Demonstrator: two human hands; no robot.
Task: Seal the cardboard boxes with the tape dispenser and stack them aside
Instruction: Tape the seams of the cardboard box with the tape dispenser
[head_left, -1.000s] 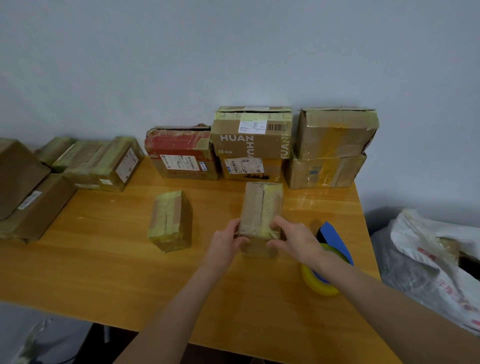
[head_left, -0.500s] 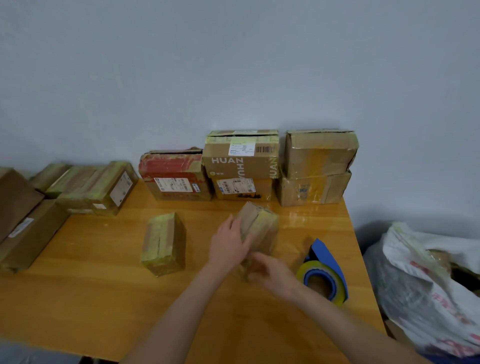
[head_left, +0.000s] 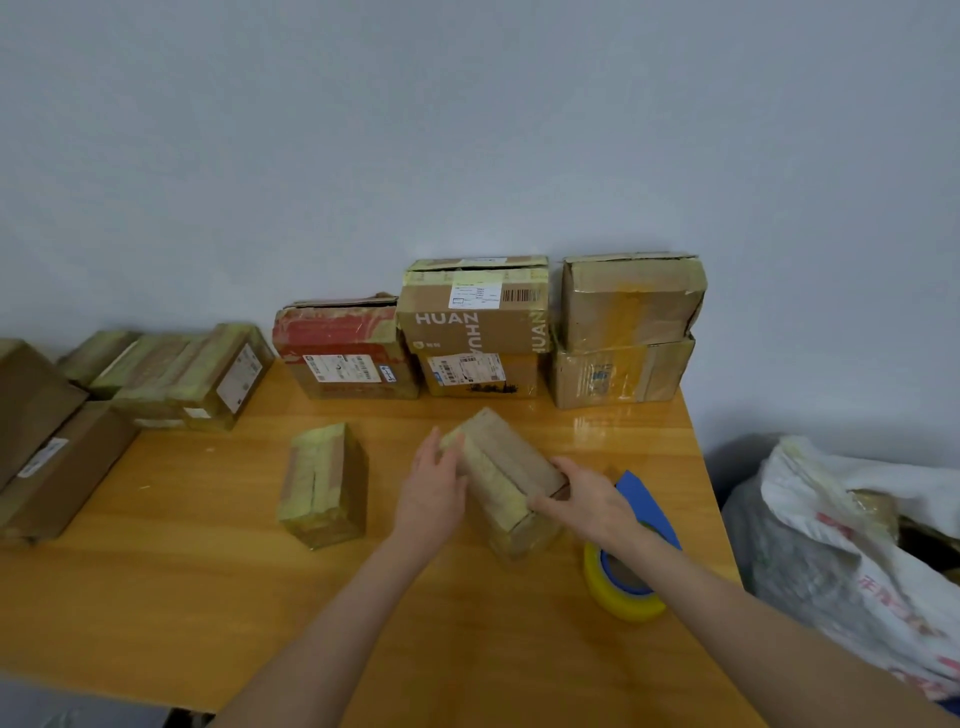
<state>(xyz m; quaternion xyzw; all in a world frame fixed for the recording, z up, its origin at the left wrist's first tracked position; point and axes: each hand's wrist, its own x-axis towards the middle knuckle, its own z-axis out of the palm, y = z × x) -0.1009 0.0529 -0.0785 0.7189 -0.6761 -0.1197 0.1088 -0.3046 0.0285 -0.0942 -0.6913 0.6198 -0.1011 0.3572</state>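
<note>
A small taped cardboard box (head_left: 501, 470) lies at an angle on the wooden table (head_left: 182, 571). My left hand (head_left: 434, 486) holds its left side with fingers up along the far end. My right hand (head_left: 584, 499) grips its near right end. A blue tape dispenser with a yellow tape roll (head_left: 626, 582) stands just to the right, partly behind my right wrist. A second small taped box (head_left: 324, 483) rests to the left of my hands.
Taped boxes stand stacked along the wall: a red one (head_left: 345, 348), the HUAN pair (head_left: 475, 325) and a brown pair (head_left: 626, 327). More boxes (head_left: 171, 374) lie at the left. A white bag (head_left: 852, 545) sits beyond the table's right edge.
Both hands have turned the small box from pointing away from me to lying diagonally. My right hand moved from its near underside to its right end.
</note>
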